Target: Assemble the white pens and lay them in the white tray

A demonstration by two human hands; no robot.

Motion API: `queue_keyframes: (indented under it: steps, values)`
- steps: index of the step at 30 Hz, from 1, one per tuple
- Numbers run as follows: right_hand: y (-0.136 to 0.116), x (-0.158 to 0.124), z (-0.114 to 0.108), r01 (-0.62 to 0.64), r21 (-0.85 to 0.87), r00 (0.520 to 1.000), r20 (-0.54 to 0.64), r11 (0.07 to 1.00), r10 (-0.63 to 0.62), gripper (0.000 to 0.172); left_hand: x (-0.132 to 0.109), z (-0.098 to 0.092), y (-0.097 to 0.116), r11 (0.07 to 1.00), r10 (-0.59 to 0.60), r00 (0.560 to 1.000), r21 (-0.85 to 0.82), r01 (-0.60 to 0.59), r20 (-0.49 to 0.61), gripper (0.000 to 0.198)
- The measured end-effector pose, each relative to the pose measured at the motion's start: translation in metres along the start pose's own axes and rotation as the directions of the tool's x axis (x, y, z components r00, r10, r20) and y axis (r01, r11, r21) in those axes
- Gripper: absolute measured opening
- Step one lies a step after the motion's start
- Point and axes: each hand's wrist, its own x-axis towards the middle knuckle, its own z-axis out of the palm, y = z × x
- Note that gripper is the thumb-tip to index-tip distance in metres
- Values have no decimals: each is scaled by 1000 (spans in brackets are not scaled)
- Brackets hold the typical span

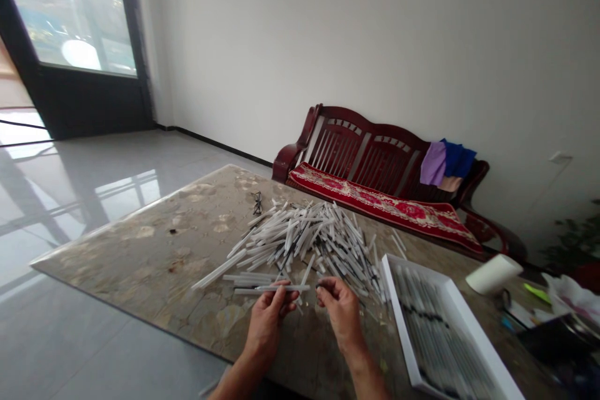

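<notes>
My left hand (267,315) is closed around a slim white tube (295,288), held level above the near side of the table (154,250). Just right of the tube's end, my right hand (343,312) pinches a small dark piece (319,288), too small to name. Beyond both hands spreads a heap of white tubes (304,231), several with black parts among them. A few loose tubes (248,277) lie beside my left hand. To the right stands a white open box (398,319), holding rows of similar slim tubes with black bands (431,315).
Eyeglasses (257,203) lie behind the heap. A white roll (494,274), a plastic bag (569,297) and a dark container (557,340) crowd the right side. A red wooden bench (370,150) stands behind the table, with cloths (447,162) over its back.
</notes>
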Motion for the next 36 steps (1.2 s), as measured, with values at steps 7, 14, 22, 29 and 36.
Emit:
queue_keyframes:
  steps: [7,14,22,29,36]
  values:
    - [-2,-10,9,-38,79,999,-22,996,40,24,0,2,1,1000,-6,1000,-10,6,1,46]
    - [-3,-13,13,-47,101,998,-33,994,50,23,0,1,1,1000,-4,1000,-3,4,15,38]
    - [0,-12,11,-14,67,999,-43,998,17,22,1,-1,-1,1000,-2,1000,26,1,20,34]
    - [3,-14,12,-50,105,997,-56,993,56,23,0,-1,0,1000,-13,1000,7,13,18,36]
    - [3,-14,15,-29,101,998,-58,994,35,25,1,0,1,1000,-12,1000,20,12,28,41]
